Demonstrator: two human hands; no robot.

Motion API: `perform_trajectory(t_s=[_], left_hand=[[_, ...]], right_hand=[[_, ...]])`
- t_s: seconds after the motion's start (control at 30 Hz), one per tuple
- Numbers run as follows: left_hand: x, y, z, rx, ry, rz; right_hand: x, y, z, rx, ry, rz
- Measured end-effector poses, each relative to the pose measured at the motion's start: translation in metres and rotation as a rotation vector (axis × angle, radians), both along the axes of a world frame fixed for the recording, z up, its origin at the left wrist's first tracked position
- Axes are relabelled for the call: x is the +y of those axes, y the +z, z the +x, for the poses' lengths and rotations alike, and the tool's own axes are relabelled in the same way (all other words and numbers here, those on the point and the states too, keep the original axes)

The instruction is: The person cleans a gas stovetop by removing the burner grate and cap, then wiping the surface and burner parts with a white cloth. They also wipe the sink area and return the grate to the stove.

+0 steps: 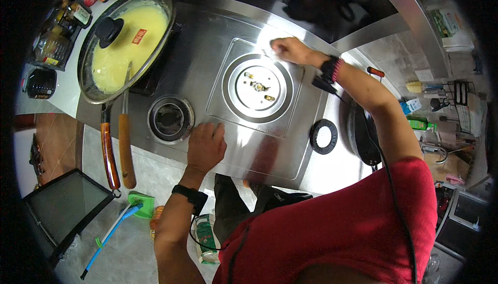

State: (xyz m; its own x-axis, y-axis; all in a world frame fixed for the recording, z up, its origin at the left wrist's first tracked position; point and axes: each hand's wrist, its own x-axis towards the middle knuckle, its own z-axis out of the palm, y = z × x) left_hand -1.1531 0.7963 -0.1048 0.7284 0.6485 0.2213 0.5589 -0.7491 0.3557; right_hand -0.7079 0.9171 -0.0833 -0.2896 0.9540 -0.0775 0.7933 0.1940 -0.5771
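My right hand (pixel 291 50) is at the back of the stainless-steel gas cooktop (pixel 241 148), beyond the bare burner. Its fingers are curled over what looks like a white cloth (pixel 269 53), blurred by glare. Below it, the burner's round steel drip pan (pixel 229 97) surrounds the exposed burner fittings (pixel 258 86). Palm down, my left hand (pixel 206 148) rests near the cooktop's front edge with nothing visible in it. Just left of its fingers lies a round black part with a metal rim (pixel 171 120).
A glass-lidded pan (pixel 155 15) of yellow food covers the left burner; its handle (pixel 109 151) and a wooden-handled utensil (pixel 126 148) overhang the front. To the right are a black ring (pixel 323 136) and a black pan (pixel 363 140). Bottles (pixel 54 48) line the left counter.
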Motion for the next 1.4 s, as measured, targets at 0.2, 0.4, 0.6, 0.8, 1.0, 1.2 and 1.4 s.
perform_trajectory(t_s=[0.2, 0.4, 0.6, 0.8, 1.0, 1.2, 1.4], left_hand=[[0.000, -0.004, 0.001, 0.044, 0.000, 0.044], [-0.001, -0.005, 0.002, 0.029, -0.030, 0.073], [-0.002, -0.001, 0.004, 0.010, -0.026, 0.104], [-0.001, 0.000, 0.005, 0.019, -0.037, 0.127], [-0.002, 0.001, 0.005, 0.069, -0.029, 0.064], [0.000, 0.003, 0.008, 0.059, -0.036, 0.083], [0.001, 0.004, 0.005, -0.002, -0.035, 0.046]], right_hand=[[0.078, -0.002, -0.048, -0.080, 0.291, 0.151], [-0.062, 0.006, 0.007, -0.196, 0.015, 0.060], [-0.198, 0.009, -0.061, 0.047, 0.180, -0.113], [-0.108, 0.006, 0.041, -0.256, -0.359, 0.153], [-0.089, 0.006, 0.107, -0.586, -0.410, 0.003], [-0.106, 0.001, 0.057, -0.424, -0.235, -0.033], [-0.001, -0.014, 0.004, -0.284, -0.275, 0.205]])
